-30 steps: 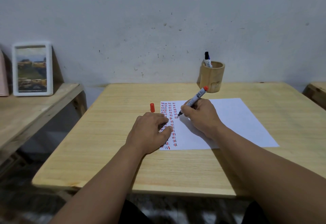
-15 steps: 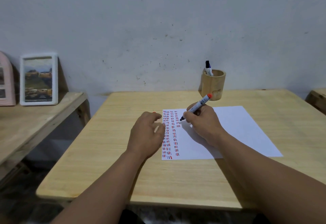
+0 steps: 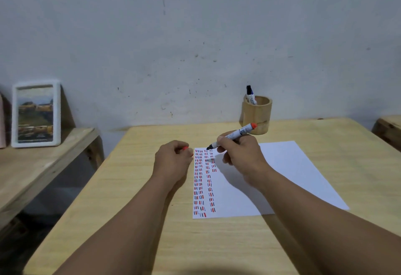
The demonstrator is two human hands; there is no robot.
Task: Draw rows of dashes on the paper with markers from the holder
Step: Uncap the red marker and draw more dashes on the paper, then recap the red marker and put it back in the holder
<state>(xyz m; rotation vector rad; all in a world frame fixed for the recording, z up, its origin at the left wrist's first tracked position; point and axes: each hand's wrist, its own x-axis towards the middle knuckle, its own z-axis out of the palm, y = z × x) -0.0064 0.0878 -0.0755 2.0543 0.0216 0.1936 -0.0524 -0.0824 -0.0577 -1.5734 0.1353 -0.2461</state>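
Wooden table (image 3: pixel 134 220), right hand (image 3: pixel 240 155) fingers pinching marker (image 3: pixel 233 135) above paper (image 3: pixel 288 166), left hand (image 3: pixel 172 162) curled around red cap (image 3: pixel 185 148)

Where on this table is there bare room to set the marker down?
The table is bare left of the left hand, along the near edge below the paper, and right of the wooden holder. The paper's right half is unmarked. It is crowded at the dashes between both hands, where the right hand holds the marker.

Print on marker (image 3: pixel 237 133) barrel too blurred; nothing legible.
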